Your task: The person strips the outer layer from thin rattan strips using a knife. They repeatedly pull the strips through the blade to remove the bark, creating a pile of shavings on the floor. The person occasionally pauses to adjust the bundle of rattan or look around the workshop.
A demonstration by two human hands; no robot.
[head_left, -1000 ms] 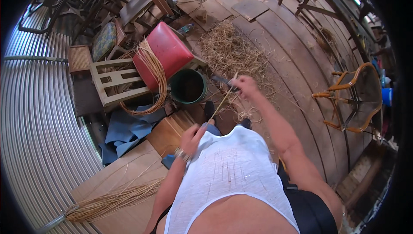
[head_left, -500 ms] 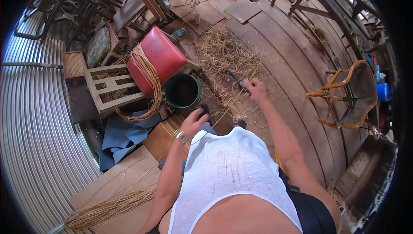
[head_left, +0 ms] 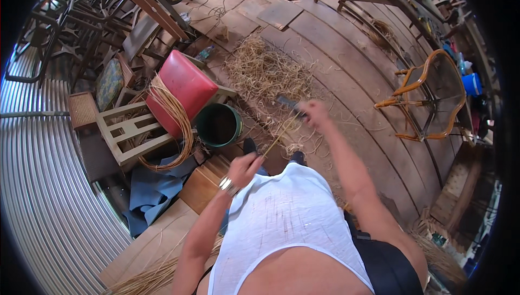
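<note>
In my right hand (head_left: pixel 315 115) is a knife (head_left: pixel 287 101) with a dark, flat blade that points toward a heap of pale shavings. A thin yellowish rattan strip (head_left: pixel 279 137) runs from the knife down to my left hand (head_left: pixel 245 169), whose fingers are closed around its lower end. A metal watch circles my left wrist. My hands are apart, in front of my white shirt. How the strip meets the blade is too small to tell.
Shavings (head_left: pixel 265 67) lie heaped on the plank floor. Left of my hands stand a dark green bucket (head_left: pixel 219 124) and a tipped chair with a red seat (head_left: pixel 187 86), a cane coil (head_left: pixel 176 105) hung over it. To the right is a rattan chair (head_left: pixel 428 100); long cane strands (head_left: pixel 157 273) lie lower left.
My left hand has gone from loosely spread fingers beside the strip to a closed grip on it, a little lower. My right hand still holds the knife. The whole view has shifted slightly.
</note>
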